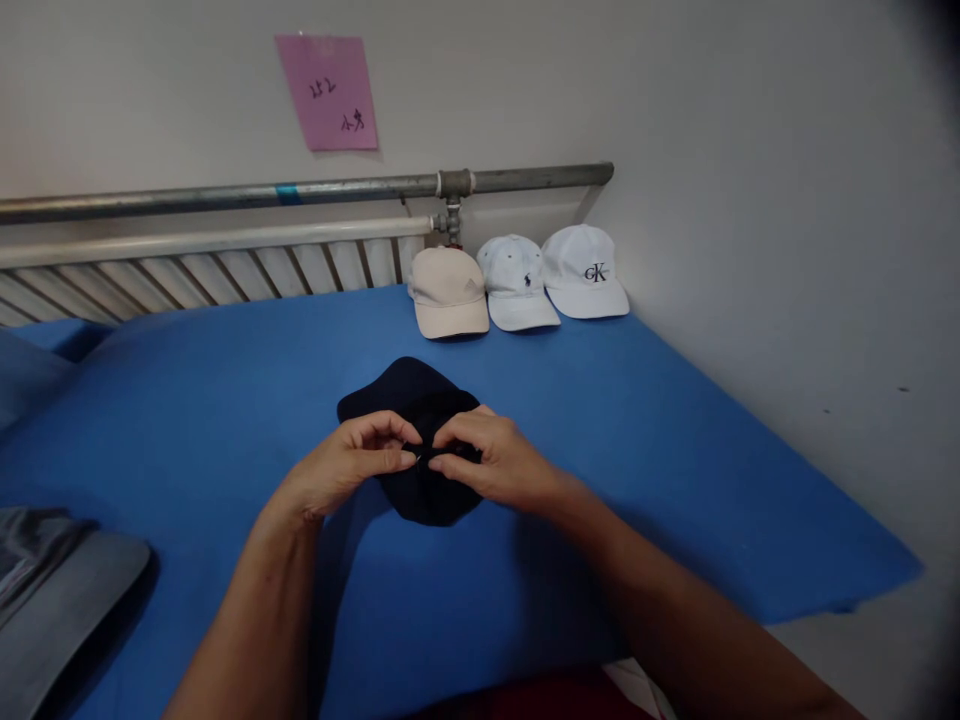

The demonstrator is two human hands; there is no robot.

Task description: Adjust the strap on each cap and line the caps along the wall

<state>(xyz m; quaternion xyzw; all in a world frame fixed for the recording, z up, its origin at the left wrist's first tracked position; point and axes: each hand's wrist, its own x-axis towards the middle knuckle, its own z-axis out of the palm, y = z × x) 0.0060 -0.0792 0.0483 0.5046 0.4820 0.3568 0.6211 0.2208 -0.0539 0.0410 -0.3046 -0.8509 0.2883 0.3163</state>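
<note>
Left hand and right hand are nearly meeting

The left forearm is rising from the bottom edge, its wrist bending inward; the right forearm is slanting in from the lower right; on each hand, thumb and index finger are pinching toward each other, while the other fingers are curling behind, mostly hidden

A dark cap, pinched over the blue surface, points its brim far left.

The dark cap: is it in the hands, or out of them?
In: the left hand and right hand have fingertips on the dark cap.
</note>
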